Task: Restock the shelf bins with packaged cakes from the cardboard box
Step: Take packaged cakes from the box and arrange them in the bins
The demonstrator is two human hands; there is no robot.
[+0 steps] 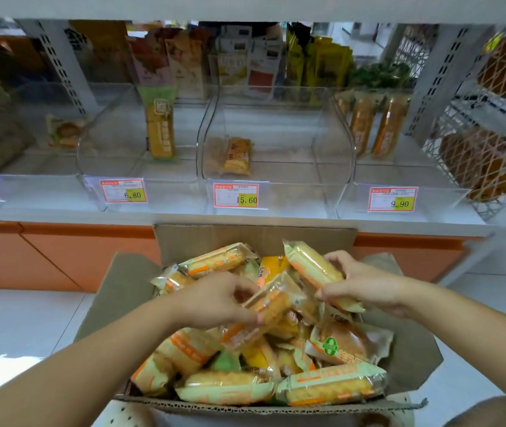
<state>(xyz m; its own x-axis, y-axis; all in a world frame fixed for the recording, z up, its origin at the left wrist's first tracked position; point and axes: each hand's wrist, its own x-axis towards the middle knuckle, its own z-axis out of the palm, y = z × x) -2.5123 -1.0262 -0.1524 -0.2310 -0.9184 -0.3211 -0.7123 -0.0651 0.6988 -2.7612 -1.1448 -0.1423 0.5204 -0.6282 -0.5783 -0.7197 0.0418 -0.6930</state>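
Several clear bins along a white shelf [61, 215], mostly bare. Just below its front edge, a cardboard box [251, 238], flaps open, heaped with packaged cakes. Middle bin [331, 143] down to a single cake [238, 155], price tag [235, 195] reading 15.60.

Both hands down in the box. Left hand [214, 300] curled round an orange-and-cream cake pack [271, 306]. Right hand [365, 285] pinching a second pack [313, 266] along its side, tilted up off the pile.

Looks like the grab stage, with nothing from this handful shelved yet. Next up, probably: lift both clear of the heap, reach up and forward, match the wrapper to the right bin before letting go. Can't tell from here which bin that is.
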